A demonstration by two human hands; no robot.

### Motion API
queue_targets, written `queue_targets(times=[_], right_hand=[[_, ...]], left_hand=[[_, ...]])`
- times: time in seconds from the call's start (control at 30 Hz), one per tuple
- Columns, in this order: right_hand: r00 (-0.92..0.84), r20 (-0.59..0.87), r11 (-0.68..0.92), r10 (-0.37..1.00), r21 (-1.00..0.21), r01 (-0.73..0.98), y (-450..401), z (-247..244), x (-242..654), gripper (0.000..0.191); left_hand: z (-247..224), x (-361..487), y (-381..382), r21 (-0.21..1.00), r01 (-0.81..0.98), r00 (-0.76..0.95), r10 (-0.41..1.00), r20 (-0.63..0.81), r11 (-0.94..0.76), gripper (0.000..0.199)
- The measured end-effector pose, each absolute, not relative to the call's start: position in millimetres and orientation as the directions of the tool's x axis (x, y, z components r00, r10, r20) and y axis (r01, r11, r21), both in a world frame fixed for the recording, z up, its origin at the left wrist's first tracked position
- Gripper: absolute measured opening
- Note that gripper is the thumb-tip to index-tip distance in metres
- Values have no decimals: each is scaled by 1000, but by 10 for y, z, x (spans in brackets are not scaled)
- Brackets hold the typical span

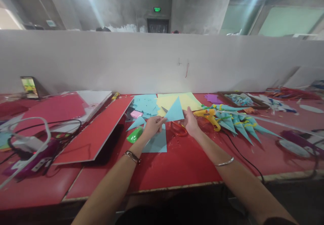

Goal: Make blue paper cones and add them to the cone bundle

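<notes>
Between my two hands, raised over the red table, is a light-blue paper triangle. My left hand pinches its lower left corner, and my right hand grips its right edge. Beneath lies a blue paper sheet. Red-handled scissors rest under the triangle, partly hidden by it. Left of my left hand are a shiny green object and a small blue paper piece. A yellow glue gun lies just right of my right hand.
Several blue paper cones with yellow trim lie on the right. Blue paper pieces and yellow sheets are at the back. A red board leans at left, beside a purple power strip. A white partition stands behind.
</notes>
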State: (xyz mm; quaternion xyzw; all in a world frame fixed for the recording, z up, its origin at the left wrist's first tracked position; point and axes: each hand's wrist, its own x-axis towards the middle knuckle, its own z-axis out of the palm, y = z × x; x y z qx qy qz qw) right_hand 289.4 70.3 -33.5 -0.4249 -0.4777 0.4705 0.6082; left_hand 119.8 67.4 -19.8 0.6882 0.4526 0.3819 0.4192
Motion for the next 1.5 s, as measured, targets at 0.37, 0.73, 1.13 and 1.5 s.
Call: queue_targets(times=[0.37, 0.73, 1.13, 1.5], right_hand=[[119, 239, 237, 964, -971, 29, 635, -333, 2920, 29], [101, 246, 241, 964, -969, 62, 627, -362, 2900, 29], [133, 256, 244, 957, -964, 104, 627, -379, 2897, 28], [-3, 284, 276, 959, -930, 242, 596, -368, 2863, 24]], left_hand=[[-131, 1044, 754, 888, 326, 260, 934, 247, -325, 30], [-180, 1007, 788, 788, 497, 195, 932, 306, -363, 13], [-157, 916, 795, 565, 773, 29, 905, 424, -289, 11], [-177, 1140, 625, 234, 690, 547, 705, 453, -685, 64]])
